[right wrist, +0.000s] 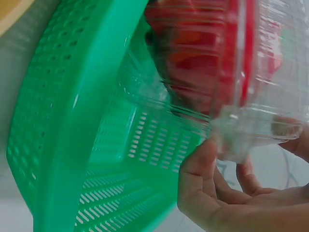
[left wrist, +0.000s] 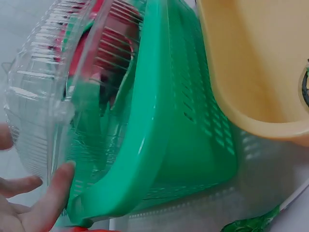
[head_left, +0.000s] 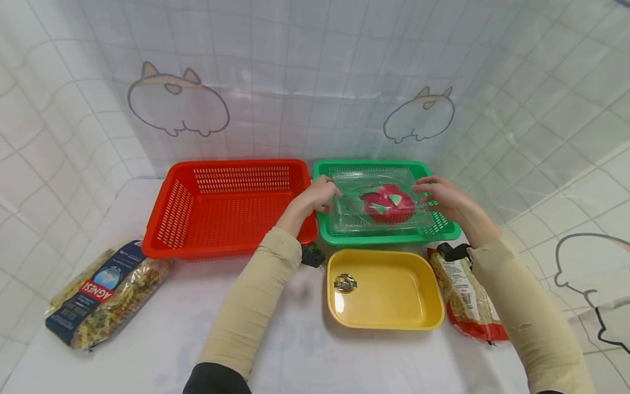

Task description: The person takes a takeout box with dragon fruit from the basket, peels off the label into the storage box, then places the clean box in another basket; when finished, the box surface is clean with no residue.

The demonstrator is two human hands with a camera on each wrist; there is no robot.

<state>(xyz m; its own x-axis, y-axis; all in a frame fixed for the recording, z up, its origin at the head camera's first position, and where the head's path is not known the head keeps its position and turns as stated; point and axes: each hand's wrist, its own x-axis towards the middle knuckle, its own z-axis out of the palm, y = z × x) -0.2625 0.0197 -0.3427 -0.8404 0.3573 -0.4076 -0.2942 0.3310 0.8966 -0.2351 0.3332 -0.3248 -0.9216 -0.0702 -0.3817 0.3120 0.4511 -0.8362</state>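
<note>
A clear plastic clamshell box (head_left: 351, 221) sits inside the top of the green basket (head_left: 374, 239), its lid down. Inside the box lies a pink-red thing with green parts (head_left: 394, 203), perhaps a dragon fruit; ribbed plastic blurs it. At the box's left end, my left hand (head_left: 319, 194) holds the edge, thumb on the near side in the left wrist view. My right hand (head_left: 443, 198) pinches the opposite end; the right wrist view shows the thumb (right wrist: 200, 162) against the corner tab. Some fingertips of both hands are hidden behind the plastic.
Left of the green basket stands a red basket (head_left: 236, 219). A yellow tray (head_left: 389, 301) is in front. Pasta bags lie at far left (head_left: 108, 295) and under the right forearm (head_left: 467, 295). Something green and leafy (left wrist: 253, 222) lies near the left wrist. A patterned curtain (head_left: 305, 82) hangs behind.
</note>
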